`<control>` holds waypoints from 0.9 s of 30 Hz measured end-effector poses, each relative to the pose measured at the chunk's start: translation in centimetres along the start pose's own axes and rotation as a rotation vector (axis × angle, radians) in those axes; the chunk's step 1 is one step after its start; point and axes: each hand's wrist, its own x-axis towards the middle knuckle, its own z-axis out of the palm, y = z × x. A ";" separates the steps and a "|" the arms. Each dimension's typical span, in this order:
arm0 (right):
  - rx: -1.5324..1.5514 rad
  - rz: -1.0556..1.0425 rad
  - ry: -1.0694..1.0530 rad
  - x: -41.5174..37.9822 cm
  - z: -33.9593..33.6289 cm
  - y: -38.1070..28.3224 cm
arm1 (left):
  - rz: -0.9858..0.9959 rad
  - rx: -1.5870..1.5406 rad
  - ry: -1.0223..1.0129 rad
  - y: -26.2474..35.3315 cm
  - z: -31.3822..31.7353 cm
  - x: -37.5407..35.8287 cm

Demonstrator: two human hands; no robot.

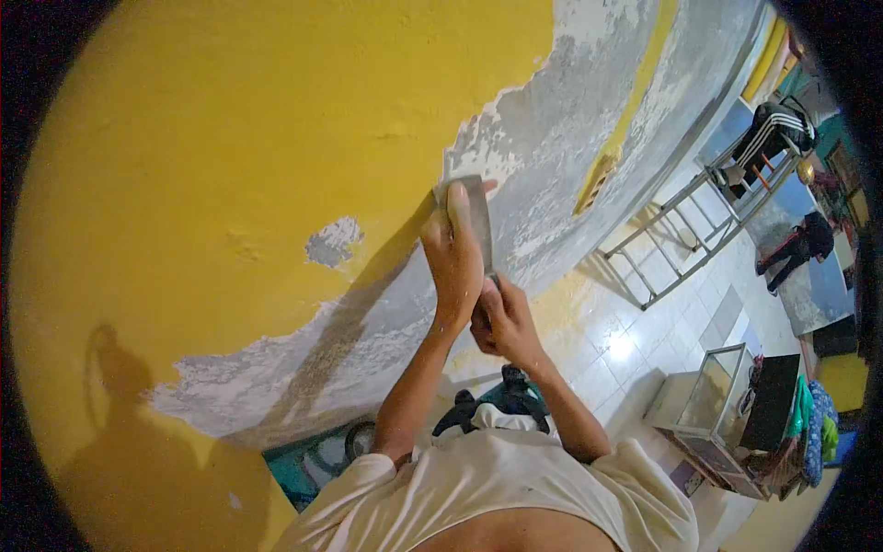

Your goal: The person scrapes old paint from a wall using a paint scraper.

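Left hand (452,253) and right hand (508,322) are both clamped on one metal scraper (483,221): the right wraps its handle end, while the left pinches the flat blade, thumb on the near face and a fingertip showing past the far side. Its blade is up at the wall (230,138), by the ragged border between yellow paint and bare grey plaster; whether the edge touches is hard to tell. Rightward, a metal ladder (690,266) stands on the tiled floor (602,350).
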 end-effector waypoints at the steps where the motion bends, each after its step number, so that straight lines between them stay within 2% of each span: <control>1: -0.025 0.005 -0.014 -0.1 -0.3 0.1 | -0.126 0.015 -0.007 0.9 0.0 -0.3; 4: -0.032 0.026 -0.049 -0.4 -0.8 -0.6 | -0.157 -0.002 -0.018 1.4 0.0 -0.4; 8: -0.003 0.049 -0.068 -0.2 -0.7 -0.6 | -0.087 -0.030 0.016 0.6 0.0 -0.6; 9: -0.028 0.032 -0.049 0.0 -0.8 -0.6 | -0.221 0.013 -0.009 0.5 -0.2 -0.7; 10: -0.052 0.026 -0.026 -0.2 -1.0 -0.4 | -0.225 0.020 0.000 0.5 -0.2 -0.7; 12: -0.049 0.061 -0.025 -0.9 -1.2 -0.3 | -0.088 -0.025 0.037 0.1 0.4 -0.8; 13: -0.027 0.051 -0.014 -1.3 -1.2 -0.1 | -0.136 -0.016 -0.026 0.3 0.3 -1.0; 14: -0.008 0.020 -0.010 -1.0 -1.1 -0.1 | -0.126 -0.019 -0.026 0.2 0.1 -1.0; 16: -0.086 -0.076 0.010 -0.4 -1.0 0.2 | -0.230 -0.038 -0.027 0.0 -0.1 -1.3; 18: -0.100 -0.054 -0.026 -0.3 -0.8 -0.1 | -0.197 0.020 -0.029 0.1 0.0 -1.1; 19: -0.039 0.049 -0.069 -0.4 -1.5 -0.6 | -0.184 0.015 -0.019 0.1 0.1 -1.1; 24: -0.029 0.045 -0.044 -0.6 -1.7 0.1 | -0.176 0.040 0.009 0.9 0.4 -1.6; 26: -0.029 0.000 -0.089 -0.5 -1.7 0.8 | -0.339 0.028 0.024 0.2 0.1 -2.0; 27: -0.066 -0.033 -0.079 -0.3 -1.7 0.8 | -0.336 0.037 0.034 -0.2 0.1 -1.9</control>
